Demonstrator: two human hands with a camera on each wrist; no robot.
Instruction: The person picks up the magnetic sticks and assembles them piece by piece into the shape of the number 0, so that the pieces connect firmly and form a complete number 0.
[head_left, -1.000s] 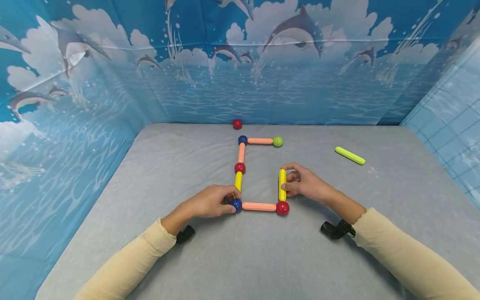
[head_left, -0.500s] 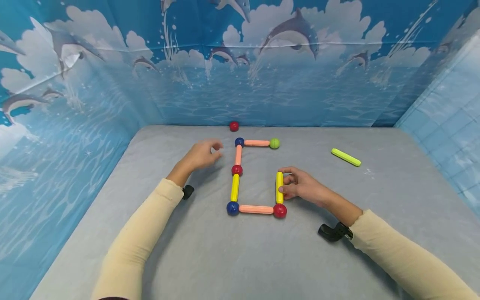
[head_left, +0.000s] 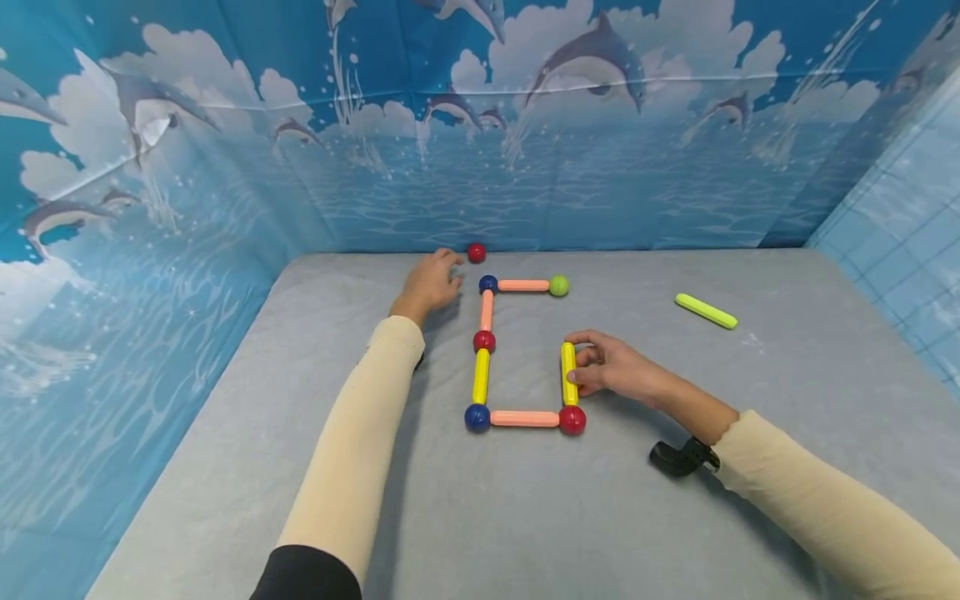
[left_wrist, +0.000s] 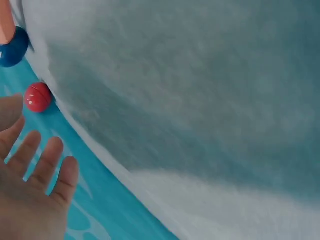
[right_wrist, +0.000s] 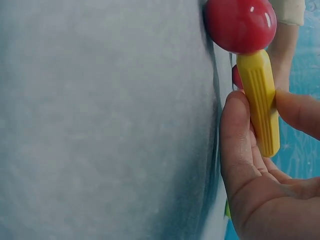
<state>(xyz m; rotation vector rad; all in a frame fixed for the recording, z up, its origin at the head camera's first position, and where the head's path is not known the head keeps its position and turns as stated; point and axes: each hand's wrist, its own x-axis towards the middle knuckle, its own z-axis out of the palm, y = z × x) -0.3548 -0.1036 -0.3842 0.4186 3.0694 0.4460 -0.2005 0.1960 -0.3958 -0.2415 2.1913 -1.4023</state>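
Observation:
My left hand (head_left: pixel 431 283) reaches with spread fingers toward a loose red ball (head_left: pixel 476 252) at the table's back edge. A small gap parts the fingertips from that ball in the head view. My right hand (head_left: pixel 618 367) pinches a yellow rod (head_left: pixel 569 375) between thumb and fingers. The rod's near end meets a red ball (head_left: pixel 572 420), as the right wrist view also shows. From that ball a pink rod (head_left: pixel 525 418) runs left to a blue ball (head_left: pixel 477 417). Another yellow rod (head_left: pixel 481 377) leads away from there to a middle red ball (head_left: pixel 484 341).
Beyond the middle ball, a pink rod (head_left: pixel 487 311), a blue ball (head_left: pixel 488 285), a second pink rod (head_left: pixel 524 285) and a green ball (head_left: pixel 558 286) continue the chain. A loose lime-yellow rod (head_left: pixel 706 311) lies right on the grey table (head_left: pixel 562 517). A dolphin-print curtain (head_left: pixel 585 183) hangs behind.
My left hand has let go of the near blue ball and moved away across the table to the loose red ball. The right hand stays on the yellow rod.

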